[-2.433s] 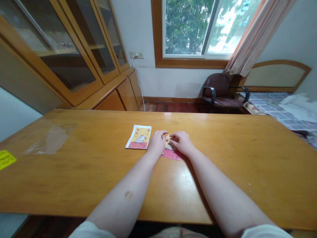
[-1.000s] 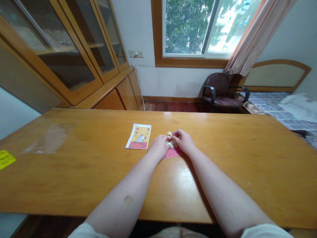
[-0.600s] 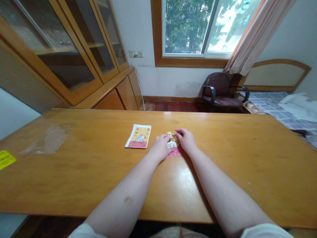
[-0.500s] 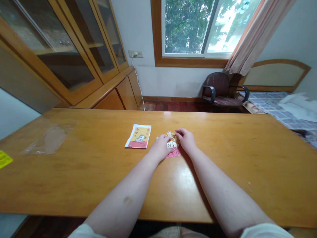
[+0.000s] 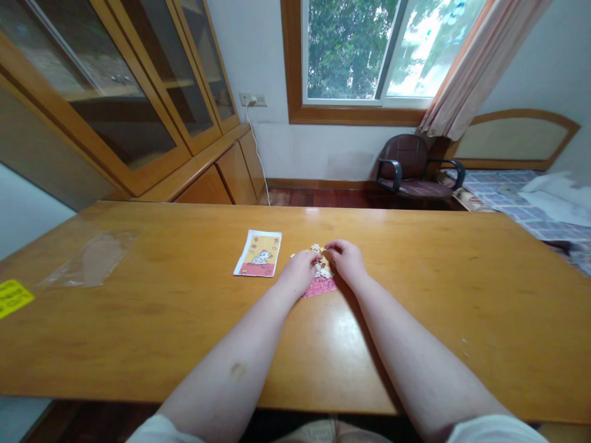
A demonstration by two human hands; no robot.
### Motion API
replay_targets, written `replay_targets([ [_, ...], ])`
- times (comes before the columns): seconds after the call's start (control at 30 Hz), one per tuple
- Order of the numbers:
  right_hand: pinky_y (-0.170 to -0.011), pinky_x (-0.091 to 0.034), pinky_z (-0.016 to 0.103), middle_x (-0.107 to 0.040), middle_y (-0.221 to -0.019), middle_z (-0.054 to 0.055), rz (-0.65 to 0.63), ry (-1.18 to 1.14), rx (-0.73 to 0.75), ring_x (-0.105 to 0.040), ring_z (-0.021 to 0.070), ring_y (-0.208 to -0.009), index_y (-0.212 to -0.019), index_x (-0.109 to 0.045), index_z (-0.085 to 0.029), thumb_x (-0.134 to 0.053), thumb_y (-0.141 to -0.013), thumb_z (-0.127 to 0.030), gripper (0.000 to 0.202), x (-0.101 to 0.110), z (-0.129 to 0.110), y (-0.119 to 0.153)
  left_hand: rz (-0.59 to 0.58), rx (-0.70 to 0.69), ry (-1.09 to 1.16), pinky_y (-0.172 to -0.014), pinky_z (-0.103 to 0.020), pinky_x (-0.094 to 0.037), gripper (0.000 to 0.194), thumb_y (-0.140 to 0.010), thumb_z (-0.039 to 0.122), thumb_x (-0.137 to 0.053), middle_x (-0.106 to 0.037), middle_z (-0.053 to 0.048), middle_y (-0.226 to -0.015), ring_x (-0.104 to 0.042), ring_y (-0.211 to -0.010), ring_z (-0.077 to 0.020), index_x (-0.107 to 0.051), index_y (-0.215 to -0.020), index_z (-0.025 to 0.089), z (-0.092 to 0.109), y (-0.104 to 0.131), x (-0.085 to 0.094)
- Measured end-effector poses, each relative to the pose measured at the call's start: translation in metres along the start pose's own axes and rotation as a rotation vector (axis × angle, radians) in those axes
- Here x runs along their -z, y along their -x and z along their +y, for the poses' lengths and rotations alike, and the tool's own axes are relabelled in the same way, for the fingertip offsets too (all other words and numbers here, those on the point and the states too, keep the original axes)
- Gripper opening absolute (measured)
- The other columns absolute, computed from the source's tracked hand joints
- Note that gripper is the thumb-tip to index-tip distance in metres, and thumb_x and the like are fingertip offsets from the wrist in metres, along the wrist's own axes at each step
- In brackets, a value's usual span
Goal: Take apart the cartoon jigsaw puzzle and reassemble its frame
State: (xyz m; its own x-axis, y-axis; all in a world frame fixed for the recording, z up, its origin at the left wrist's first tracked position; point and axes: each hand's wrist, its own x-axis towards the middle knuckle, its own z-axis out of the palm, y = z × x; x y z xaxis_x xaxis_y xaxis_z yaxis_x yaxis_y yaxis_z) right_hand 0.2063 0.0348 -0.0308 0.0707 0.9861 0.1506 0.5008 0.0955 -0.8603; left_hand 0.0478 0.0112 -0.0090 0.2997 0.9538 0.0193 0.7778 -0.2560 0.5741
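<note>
A partly assembled jigsaw puzzle [image 5: 320,287] lies on the table between my hands, its near part pink. Beyond the pink part are white and yellow pieces, with a few loose puzzle pieces [image 5: 316,247] at the far side. My left hand [image 5: 299,272] rests at the puzzle's left edge, fingertips drawn together over the pieces; what they hold is too small to make out. At the right, my right hand [image 5: 347,261] has thumb and finger closed on a small yellowish puzzle piece [image 5: 324,248]. Left of the hands lies a picture card [image 5: 259,253] showing a white animal on yellow and pink.
A clear plastic bag [image 5: 99,258] and a yellow label [image 5: 15,298] lie on the left of the wooden table [image 5: 184,344]. Past the far edge stand a glass-door cabinet [image 5: 184,147], an armchair [image 5: 409,160] and a bed [image 5: 512,191].
My left thumb has drawn in off the pink part, so more of it shows. The pink part has shifted slightly toward me and left. My right fingertips have moved slightly left.
</note>
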Motion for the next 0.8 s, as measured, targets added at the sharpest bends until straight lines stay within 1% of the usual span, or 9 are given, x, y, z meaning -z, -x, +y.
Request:
replay_targets([
  [0.13, -0.085, -0.049, 0.032, -0.072, -0.088, 0.003, -0.028, 0.02, 0.045, -0.064, 0.0172, -0.086, -0.081, -0.072, -0.021, -0.054, -0.076, -0.014, 0.02, -0.001, 0.001, 0.0, 0.019, 0.002, -0.007, -0.089, -0.029, -0.048, 0.03, -0.086, 0.012, -0.048, -0.069, -0.006, -0.103, -0.063, -0.098, -0.02, -0.07, -0.104, 0.022, 0.004, 0.002, 0.004],
  [0.27, -0.087, -0.048, 0.032, -0.071, -0.088, 0.003, -0.039, 0.04, 0.12, -0.064, 0.017, -0.09, -0.08, -0.072, -0.022, -0.053, -0.075, -0.01, 0.023, -0.003, 0.002, 0.0, 0.074, -0.012, 0.006, -0.093, -0.031, -0.046, 0.026, -0.085, 0.015, -0.053, -0.067, -0.007, -0.108, -0.061, -0.102, -0.0206, -0.067, -0.106, 0.02, 0.008, 0.004, 0.008],
  [0.33, -0.086, -0.049, 0.031, -0.072, -0.089, 0.003, -0.085, 0.006, 0.148, -0.065, 0.0165, -0.089, -0.083, -0.073, -0.023, -0.055, -0.077, -0.012, 0.021, -0.003, 0.0, 0.002, 0.135, 0.014, 0.026, -0.093, -0.031, -0.046, 0.025, -0.085, 0.018, -0.056, -0.066, -0.008, -0.109, -0.061, -0.101, -0.0203, -0.065, -0.108, 0.019, 0.008, 0.004, 0.008],
  [0.4, -0.084, -0.05, 0.03, -0.072, -0.09, 0.003, -0.146, -0.059, 0.155, -0.066, 0.0159, -0.086, -0.087, -0.072, -0.022, -0.058, -0.078, -0.017, 0.017, -0.005, -0.003, 0.004, 0.192, 0.066, 0.06, -0.088, -0.03, -0.048, 0.022, -0.085, 0.023, -0.058, -0.066, -0.007, -0.107, -0.062, -0.094, -0.0186, -0.063, -0.106, 0.018, 0.005, 0.003, 0.008],
  [0.5, -0.078, -0.051, 0.029, -0.073, -0.089, 0.004, -0.19, -0.133, 0.125, -0.066, 0.0151, -0.08, -0.092, -0.069, -0.019, -0.064, -0.077, -0.023, 0.016, -0.006, -0.008, 0.007, 0.214, 0.074, 0.111, -0.082, -0.028, -0.049, 0.015, -0.086, 0.023, -0.058, -0.068, -0.004, -0.099, -0.063, -0.087, -0.0169, -0.064, -0.098, 0.019, 0.002, 0.0, 0.006],
  [0.57, -0.076, -0.051, 0.028, -0.073, -0.088, 0.004, -0.184, -0.135, 0.111, -0.066, 0.0145, -0.078, -0.096, -0.067, -0.018, -0.066, -0.076, -0.024, 0.021, -0.005, -0.01, 0.008, 0.208, 0.049, 0.116, -0.082, -0.028, -0.048, 0.012, -0.086, 0.021, -0.056, -0.07, -0.004, -0.096, -0.063, -0.089, -0.0177, -0.065, -0.094, 0.019, 0.0, -0.001, 0.006],
  [0.63, -0.074, -0.051, 0.028, -0.072, -0.086, 0.004, -0.153, -0.091, 0.103, -0.065, 0.0141, -0.075, -0.097, -0.066, -0.018, -0.066, -0.075, -0.024, 0.022, -0.004, -0.009, 0.007, 0.214, 0.068, 0.108, -0.082, -0.028, -0.048, 0.013, -0.087, 0.021, -0.054, -0.07, -0.005, -0.097, -0.063, -0.092, -0.0186, -0.065, -0.094, 0.019, 0.0, -0.002, 0.006],
  [0.73, -0.074, -0.05, 0.029, -0.071, -0.08, 0.002, -0.091, 0.03, 0.083, -0.064, 0.0145, -0.073, -0.086, -0.067, -0.019, -0.062, -0.077, -0.021, 0.011, -0.002, -0.006, 0.005, 0.223, 0.157, 0.093, -0.08, -0.029, -0.049, 0.015, -0.088, 0.025, -0.054, -0.071, -0.005, -0.097, -0.064, -0.092, -0.0195, -0.066, -0.095, 0.019, 0.0, -0.002, 0.007],
  [0.8, -0.074, -0.048, 0.029, -0.071, -0.078, 0.002, -0.083, 0.083, 0.079, -0.063, 0.0149, -0.073, -0.08, -0.068, -0.02, -0.059, -0.077, -0.018, 0.01, -0.001, -0.005, 0.004, 0.22, 0.192, 0.111, -0.079, -0.029, -0.049, 0.015, -0.088, 0.027, -0.055, -0.072, -0.005, -0.096, -0.065, -0.089, -0.0193, -0.066, -0.095, 0.02, 0.0, -0.002, 0.008],
])
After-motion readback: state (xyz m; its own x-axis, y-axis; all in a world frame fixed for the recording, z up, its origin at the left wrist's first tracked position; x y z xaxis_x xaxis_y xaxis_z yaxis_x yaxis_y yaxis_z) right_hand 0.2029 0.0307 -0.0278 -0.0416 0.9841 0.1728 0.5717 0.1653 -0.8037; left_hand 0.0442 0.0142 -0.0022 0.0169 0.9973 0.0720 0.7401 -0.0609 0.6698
